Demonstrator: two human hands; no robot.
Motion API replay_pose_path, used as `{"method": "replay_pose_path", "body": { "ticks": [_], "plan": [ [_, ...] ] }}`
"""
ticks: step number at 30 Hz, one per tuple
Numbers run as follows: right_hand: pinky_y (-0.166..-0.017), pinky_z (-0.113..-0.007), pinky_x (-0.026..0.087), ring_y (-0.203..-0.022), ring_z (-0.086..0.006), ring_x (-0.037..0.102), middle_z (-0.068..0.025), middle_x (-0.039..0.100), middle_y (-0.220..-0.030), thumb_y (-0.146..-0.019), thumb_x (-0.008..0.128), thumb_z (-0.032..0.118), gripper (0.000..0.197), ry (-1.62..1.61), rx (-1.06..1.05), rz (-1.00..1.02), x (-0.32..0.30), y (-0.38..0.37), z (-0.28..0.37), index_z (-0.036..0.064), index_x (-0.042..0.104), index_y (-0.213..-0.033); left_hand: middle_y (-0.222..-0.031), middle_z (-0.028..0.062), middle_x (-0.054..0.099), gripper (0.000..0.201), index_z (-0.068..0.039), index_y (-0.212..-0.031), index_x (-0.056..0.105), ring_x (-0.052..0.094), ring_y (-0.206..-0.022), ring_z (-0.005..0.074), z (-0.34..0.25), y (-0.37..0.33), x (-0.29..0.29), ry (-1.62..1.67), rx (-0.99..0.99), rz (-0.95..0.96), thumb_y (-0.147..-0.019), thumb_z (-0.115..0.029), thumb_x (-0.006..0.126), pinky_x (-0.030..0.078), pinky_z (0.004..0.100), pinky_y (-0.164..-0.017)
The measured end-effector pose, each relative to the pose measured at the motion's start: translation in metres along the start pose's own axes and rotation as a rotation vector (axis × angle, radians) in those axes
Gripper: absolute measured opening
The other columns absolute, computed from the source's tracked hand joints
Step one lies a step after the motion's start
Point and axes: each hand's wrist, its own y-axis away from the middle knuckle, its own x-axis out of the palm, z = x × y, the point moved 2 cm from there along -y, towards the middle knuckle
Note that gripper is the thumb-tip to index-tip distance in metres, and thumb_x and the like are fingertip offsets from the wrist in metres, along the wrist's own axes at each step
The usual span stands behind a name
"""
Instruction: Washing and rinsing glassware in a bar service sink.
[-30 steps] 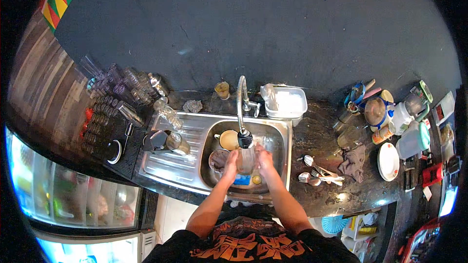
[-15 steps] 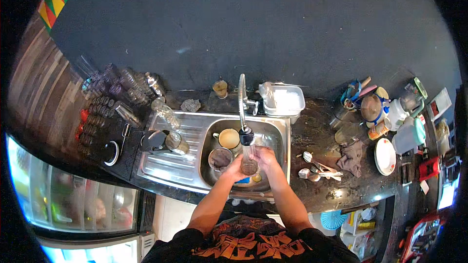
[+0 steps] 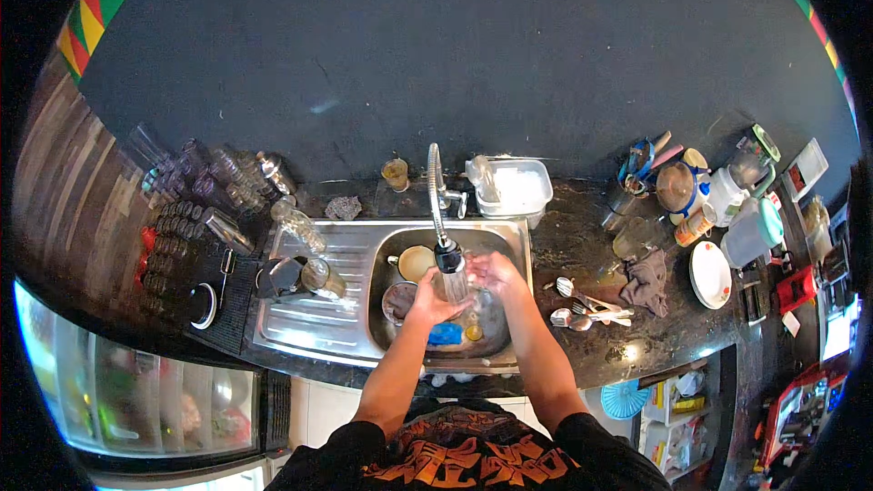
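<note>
Under the black spray head [image 3: 448, 256] of a coiled metal faucet [image 3: 434, 173], my left hand [image 3: 435, 304] is closed around a clear drinking glass [image 3: 453, 287]. Water streams onto the glass and blurs its outline. My right hand [image 3: 492, 271] is just right of it, fingers apart, holding nothing that I can see. Both hands are over the steel sink [image 3: 521, 259]. Inside the sink are a cream mug [image 3: 416, 264], a round vessel [image 3: 396, 300] partly behind my left hand, a blue sponge or cloth [image 3: 446, 335] and a small yellowish round item [image 3: 474, 333].
Left of the basin, a ribbed drainboard [image 3: 300, 323] bears glass jars [image 3: 318, 277]. Stacked glasses [image 3: 214, 173] stand farther left. White plastic tubs [image 3: 518, 186] sit behind the sink. To the right lie spoons and forks [image 3: 591, 312], a dark cloth [image 3: 645, 282] and white plates [image 3: 709, 275].
My right hand has come off the glass and opened beside it. My left hand has raised the glass closer to the spray head, uncovering more of the blue item. The view has shifted slightly.
</note>
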Motion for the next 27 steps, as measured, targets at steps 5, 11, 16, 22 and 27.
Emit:
{"method": "replay_pose_path", "body": {
  "ticks": [5, 11, 16, 22, 27],
  "plan": [
    [-0.052, -0.028, 0.041, -0.05, -0.017, 0.046, -0.0038, 0.048, -0.058, -0.078, 0.039, 0.021, 0.03, -0.097, -0.059, 0.096, -0.017, 0.004, -0.019, 0.0019, 0.055, -0.095, -0.103, 0.0104, 0.055, 0.035, -0.007, -0.106, 0.05, 0.053, -0.095, 0.0274, 0.007, 0.003, -0.013, -0.262, 0.123, 0.136, -0.081, -0.031, 0.046, 0.037, 0.05, -0.087],
    [-0.038, -0.027, 0.031, -0.039, -0.0103, 0.038, 0.0006, 0.046, -0.05, -0.075, 0.045, 0.02, 0.021, 0.089, -0.312, -0.334, 0.0, 0.02, -0.048, 0.0095, 0.05, -0.058, -0.112, 0.0062, 0.05, 0.068, -0.005, -0.117, 0.041, 0.047, -0.103, 0.0165, 0.009, 0.012, -0.023, -1.155, 0.485, 0.132, -0.057, 0.004, 0.07, 0.04, 0.0299, -0.087],
    [-0.036, -0.028, 0.022, -0.038, -0.0074, 0.032, 0.0036, 0.037, -0.044, -0.069, 0.055, 0.01, 0.029, -0.077, -0.712, -0.414, -0.006, 0.018, -0.053, 0.0103, 0.041, -0.044, -0.117, 0.0091, 0.045, 0.078, -0.005, -0.124, 0.032, 0.045, -0.105, 0.0207, -0.01, 0.014, -0.045, -1.252, 0.501, 0.106, -0.057, 0.0, 0.071, 0.036, 0.0324, -0.089],
    [-0.039, -0.029, 0.023, -0.041, -0.0084, 0.03, 0.0045, 0.033, -0.042, -0.068, 0.054, 0.01, 0.029, -0.038, -0.648, -0.606, 0.003, 0.02, -0.038, 0.0088, 0.038, -0.043, -0.122, 0.0107, 0.043, 0.061, -0.012, -0.125, 0.037, 0.048, -0.1, 0.0206, -0.022, 0.03, -0.049, -1.058, 0.454, 0.062, -0.068, 0.004, 0.055, 0.04, 0.0305, -0.083],
    [-0.046, -0.029, 0.031, -0.047, -0.0111, 0.038, 0.0015, 0.041, -0.049, -0.069, 0.056, 0.013, 0.027, 0.179, -0.592, -0.538, 0.002, 0.003, -0.042, 0.0094, 0.04, -0.047, -0.117, 0.007, 0.048, 0.055, -0.013, -0.125, 0.037, 0.05, -0.09, 0.0109, -0.024, 0.041, -0.051, -1.104, 0.438, -0.041, -0.074, 0.002, 0.052, 0.042, 0.0225, -0.069]
  ]
}}
